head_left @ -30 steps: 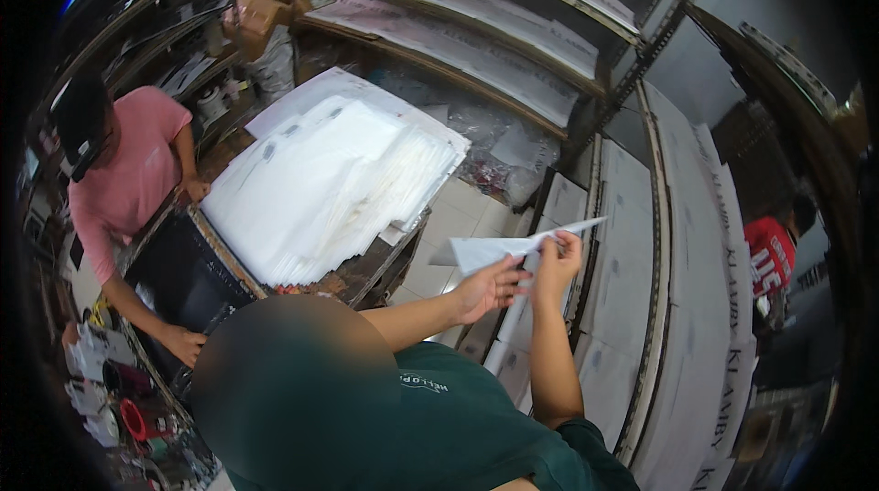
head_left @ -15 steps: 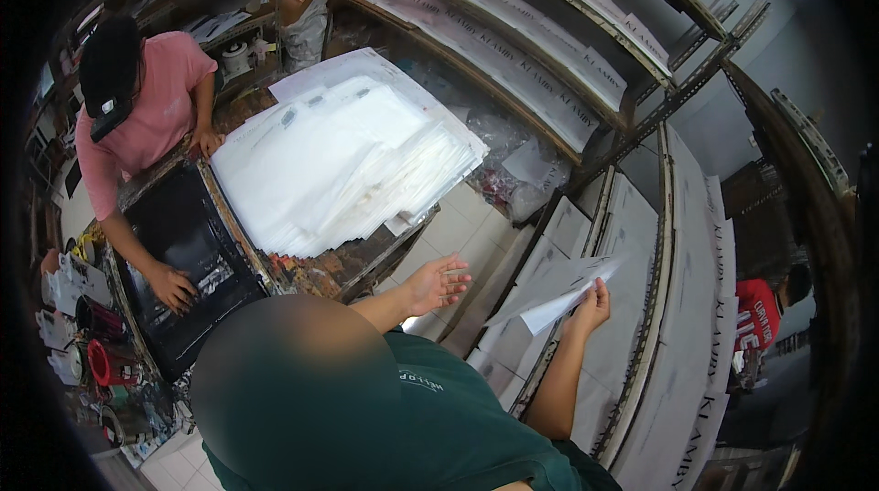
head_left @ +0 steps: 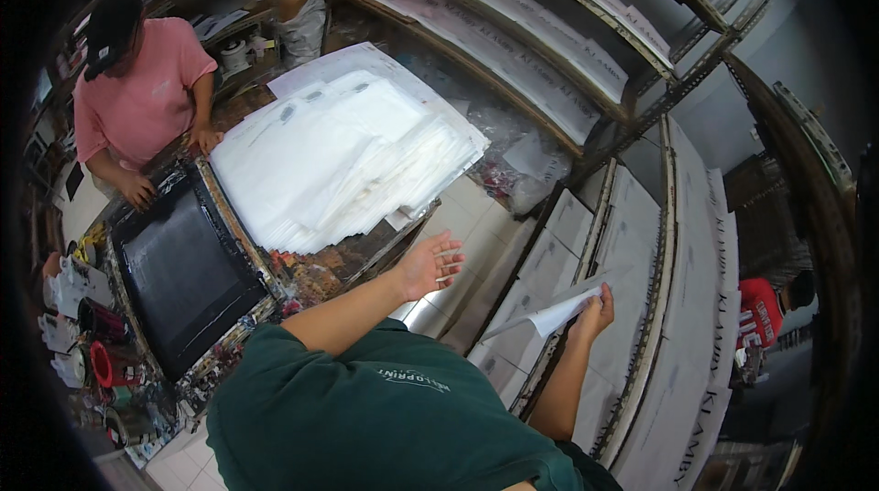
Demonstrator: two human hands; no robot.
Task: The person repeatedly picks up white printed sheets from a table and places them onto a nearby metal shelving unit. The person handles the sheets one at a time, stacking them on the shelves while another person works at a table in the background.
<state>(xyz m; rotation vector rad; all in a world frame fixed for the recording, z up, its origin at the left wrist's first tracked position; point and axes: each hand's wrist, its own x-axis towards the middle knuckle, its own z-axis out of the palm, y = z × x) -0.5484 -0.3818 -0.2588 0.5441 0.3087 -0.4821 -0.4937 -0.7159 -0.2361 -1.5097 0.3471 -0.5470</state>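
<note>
My left hand hovers palm up near the table's edge, fingers apart, holding nothing. My right hand grips a thin white sheet by one edge, just above a rack shelf covered with pale sheets. The held sheet is bent and partly see-through. Left of my left hand, a large uneven stack of white sheets lies on the worktable; some sheets on top carry small dark marks.
A co-worker in a pink shirt stands at a dark framed printing screen on the left. Tall metal racks of printed sheets rise on the right and behind. Pots, including a red one, crowd the left. Another person in red is far right.
The co-worker's hand has moved from the middle of the screen to its far left corner. My left hand has risen slightly; the sheet in my right hand has tilted and folded more.
</note>
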